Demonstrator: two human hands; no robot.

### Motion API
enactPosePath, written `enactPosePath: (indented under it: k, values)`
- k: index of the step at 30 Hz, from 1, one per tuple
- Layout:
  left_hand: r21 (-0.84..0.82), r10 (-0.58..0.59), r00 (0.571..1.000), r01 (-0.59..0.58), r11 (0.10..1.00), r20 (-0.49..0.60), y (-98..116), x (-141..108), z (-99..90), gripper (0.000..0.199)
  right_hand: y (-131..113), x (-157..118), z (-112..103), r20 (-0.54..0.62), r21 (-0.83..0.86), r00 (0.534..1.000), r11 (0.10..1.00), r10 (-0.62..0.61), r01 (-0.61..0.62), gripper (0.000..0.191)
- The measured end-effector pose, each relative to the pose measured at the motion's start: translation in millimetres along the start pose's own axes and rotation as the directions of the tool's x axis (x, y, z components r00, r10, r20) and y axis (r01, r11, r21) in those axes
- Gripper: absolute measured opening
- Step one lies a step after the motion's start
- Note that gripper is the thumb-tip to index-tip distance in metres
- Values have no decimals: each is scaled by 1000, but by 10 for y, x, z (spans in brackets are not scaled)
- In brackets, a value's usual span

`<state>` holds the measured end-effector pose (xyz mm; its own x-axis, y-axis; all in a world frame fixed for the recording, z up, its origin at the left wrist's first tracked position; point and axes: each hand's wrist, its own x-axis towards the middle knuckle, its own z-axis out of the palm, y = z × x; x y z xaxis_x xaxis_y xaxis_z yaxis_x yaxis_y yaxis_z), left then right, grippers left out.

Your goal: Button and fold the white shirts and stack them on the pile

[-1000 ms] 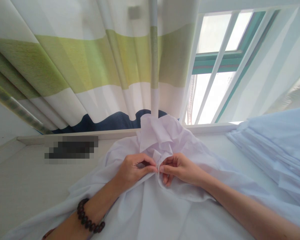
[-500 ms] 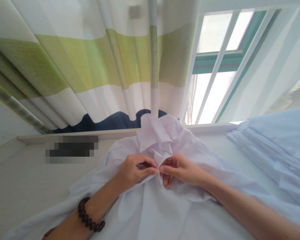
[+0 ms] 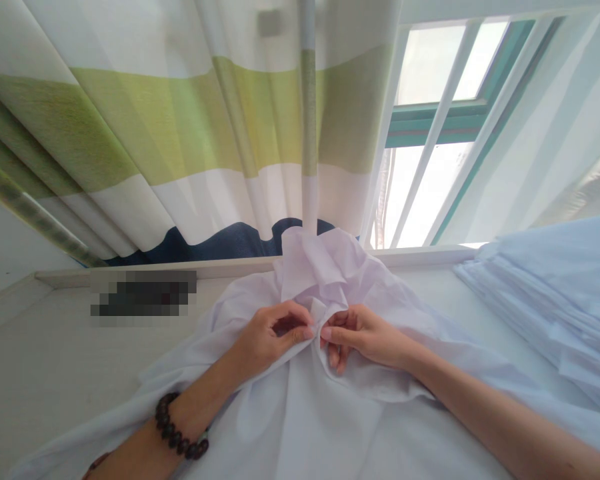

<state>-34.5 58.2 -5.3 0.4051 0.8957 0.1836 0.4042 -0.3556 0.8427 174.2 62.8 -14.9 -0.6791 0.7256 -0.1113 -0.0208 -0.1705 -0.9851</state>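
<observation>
A white shirt [image 3: 330, 427] lies spread over the surface in front of me, its collar end bunched up at the far side. My left hand [image 3: 280, 333], with a dark bead bracelet [image 3: 173, 430] on the wrist, pinches the shirt's front edge between thumb and forefinger. Right beside it, my right hand [image 3: 357, 337] pinches the facing edge, its other fingers curled under the cloth. The fingertips of both hands nearly meet at the middle of the shirt. Any button between them is too small to make out.
A stack of folded pale cloth [image 3: 555, 287] lies on the right. Behind the surface's raised edge [image 3: 220, 268] hang white and green curtains [image 3: 170, 127]. White bars [image 3: 437, 133] stand before a window at the upper right. A blurred-out dark item [image 3: 145, 297] lies at left.
Both hands keep their pinch on the shirt. The left thumb and fingertips have shifted slightly up and left, and the right fingers have moved a little upward with the cloth.
</observation>
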Motion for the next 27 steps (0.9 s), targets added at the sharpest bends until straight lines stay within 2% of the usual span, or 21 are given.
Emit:
enactPosePath:
  k: [5,9,19,23,27]
  values:
    - [7,54,998,-55,998,42,-22,-3,10,23,-17,-10,8,-18,-21,1000,1000,12,-13,35]
    - [21,130,989,-132,991,66,-23,8,-1,18,-11,-5,7,-26,-24,999,999,20,-21,36]
    - [70,45,999,-46,996,23,-2,7,-3,10,-1,4,-7,-1,20,1000,1000,0,0,29]
    - [61,68,997,-69,996,28,7,2,7,6,0,4,6,-6,-44,1000,999,-9,9,25]
    - [72,108,993,-111,991,42,-30,-2,17,4,-7,-9,51,-18,-215,1000,977,4,-8,22]
